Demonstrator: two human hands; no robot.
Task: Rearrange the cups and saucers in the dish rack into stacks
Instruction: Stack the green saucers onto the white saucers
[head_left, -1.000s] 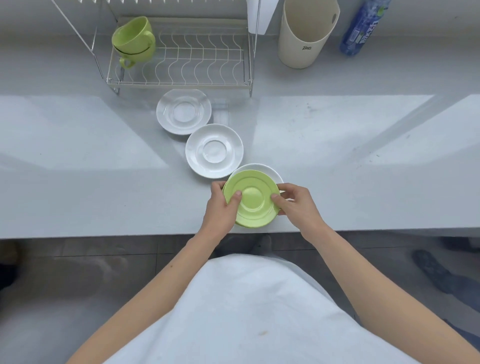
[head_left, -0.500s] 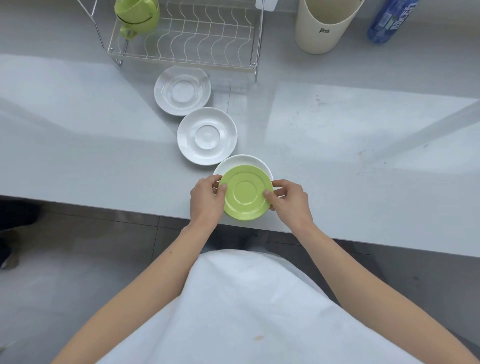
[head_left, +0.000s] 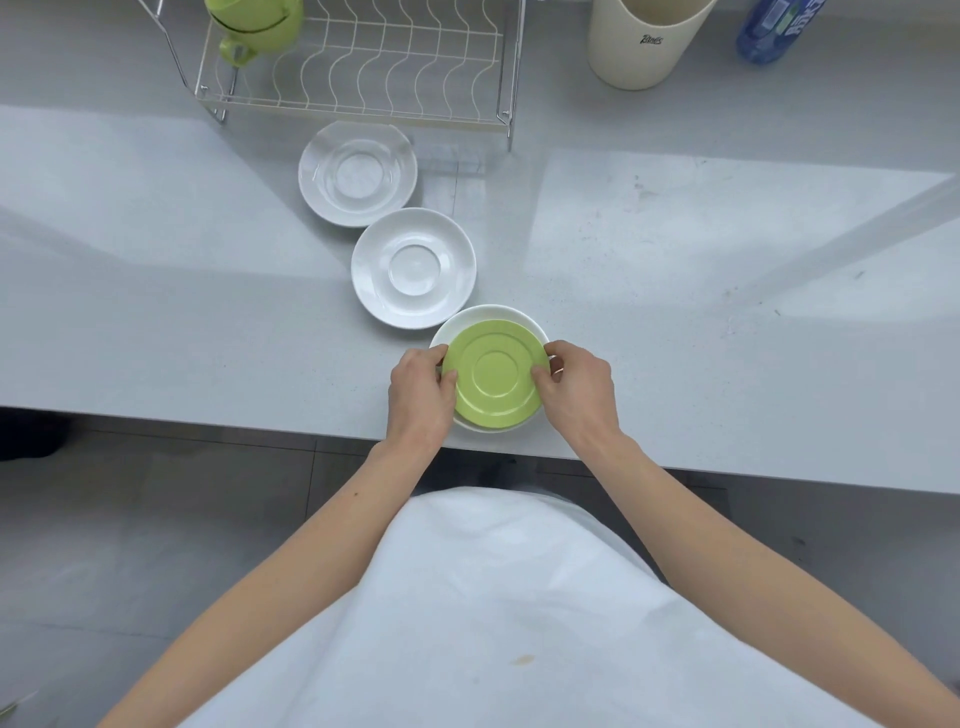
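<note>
A green saucer (head_left: 493, 374) lies on top of a white saucer (head_left: 488, 313) near the counter's front edge. My left hand (head_left: 421, 395) grips the green saucer's left rim and my right hand (head_left: 579, 389) grips its right rim. Two more white saucers lie in a diagonal line behind it: one (head_left: 414, 267) in the middle and one (head_left: 357, 174) just in front of the wire dish rack (head_left: 363, 62). Stacked green cups (head_left: 254, 23) sit in the rack's left end, partly cut off by the frame's top.
A cream-coloured plastic container (head_left: 647, 41) stands to the right of the rack, and a blue bottle (head_left: 774, 28) stands further right. The grey counter's front edge (head_left: 208, 423) runs just below my hands. Grey floor tiles lie below.
The view has tilted down and shifted. Both hands stay on the green saucer, which has settled more centrally over the white saucer beneath it.
</note>
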